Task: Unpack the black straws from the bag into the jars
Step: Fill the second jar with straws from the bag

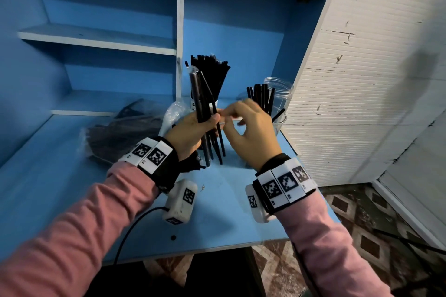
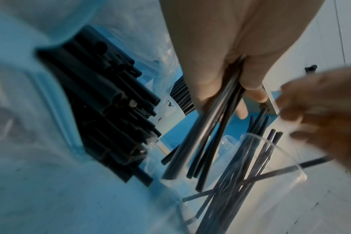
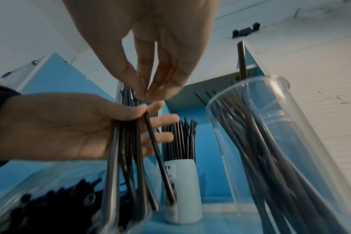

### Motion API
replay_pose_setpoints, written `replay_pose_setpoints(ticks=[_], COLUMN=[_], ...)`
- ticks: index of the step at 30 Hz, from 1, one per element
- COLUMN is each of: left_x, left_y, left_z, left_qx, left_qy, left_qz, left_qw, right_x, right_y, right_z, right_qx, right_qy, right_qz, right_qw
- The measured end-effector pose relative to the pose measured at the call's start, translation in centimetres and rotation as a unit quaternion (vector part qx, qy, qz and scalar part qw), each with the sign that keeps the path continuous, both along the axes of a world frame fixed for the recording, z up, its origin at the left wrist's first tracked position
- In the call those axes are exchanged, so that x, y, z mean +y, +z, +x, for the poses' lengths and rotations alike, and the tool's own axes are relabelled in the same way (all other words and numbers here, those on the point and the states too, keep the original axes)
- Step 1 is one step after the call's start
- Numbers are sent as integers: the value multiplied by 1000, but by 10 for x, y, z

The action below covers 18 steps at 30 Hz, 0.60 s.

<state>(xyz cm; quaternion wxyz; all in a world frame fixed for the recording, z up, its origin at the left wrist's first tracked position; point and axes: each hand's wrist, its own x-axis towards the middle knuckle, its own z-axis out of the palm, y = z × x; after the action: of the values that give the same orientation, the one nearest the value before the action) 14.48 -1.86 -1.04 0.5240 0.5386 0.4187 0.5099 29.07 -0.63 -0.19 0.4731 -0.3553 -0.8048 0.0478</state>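
My left hand (image 1: pixel 193 130) grips a loose bundle of black straws (image 1: pixel 201 103) upright above the blue table; the same bundle (image 3: pixel 128 158) fans out below the palm (image 3: pixel 70 126). My right hand (image 1: pixel 246 123) is just right of it, and its fingertips (image 3: pixel 146 93) pinch the top of one straw (image 3: pixel 156 150) from the bundle. A clear jar (image 1: pixel 281 123) with several straws stands to the right, close up in the right wrist view (image 3: pixel 291 126). A white-labelled jar (image 3: pixel 182 190) packed with straws (image 1: pixel 210 72) stands behind. The clear bag of straws (image 1: pixel 120 132) lies to the left.
A second clear jar (image 1: pixel 280 87) stands behind the first and looks empty. Crumpled clear plastic (image 1: pixel 173 113) lies behind my left hand. Blue shelves (image 1: pixel 96 38) rise at the back, a white ribbed wall (image 1: pixel 350 79) on the right. The table edge (image 1: pixel 217 248) is near me.
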Motion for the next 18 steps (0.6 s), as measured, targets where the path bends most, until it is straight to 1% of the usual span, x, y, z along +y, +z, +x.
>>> replay_pose_setpoints(ticks=[2,5,7,11,14,18], left_x=[4,7,8,7,8,9], left_y=[-1,0,0,4,5,4], left_z=[-5,-8,-9,-8,-9,-9], left_qx=[-32,-42,-47,-67,-73,-88], left_qy=[16,16,14,13,20,33], left_qz=[1,-4,-12,-9,-5,4], left_qw=[999,999,999,998,997,996], right_x=[1,0,-1,0,2,3], right_y=[-12,-26,-31,-36,-37,-35], right_z=[0,-2,-5,-8,-10,-10], right_qx=[-40,-106,-123,-136,-115,-74], right_qy=[4,-2,-13,-41,-63,-65], right_qz=[-46,-114,-148,-185,-195,-165], right_qw=[998,988,981,973,972,981])
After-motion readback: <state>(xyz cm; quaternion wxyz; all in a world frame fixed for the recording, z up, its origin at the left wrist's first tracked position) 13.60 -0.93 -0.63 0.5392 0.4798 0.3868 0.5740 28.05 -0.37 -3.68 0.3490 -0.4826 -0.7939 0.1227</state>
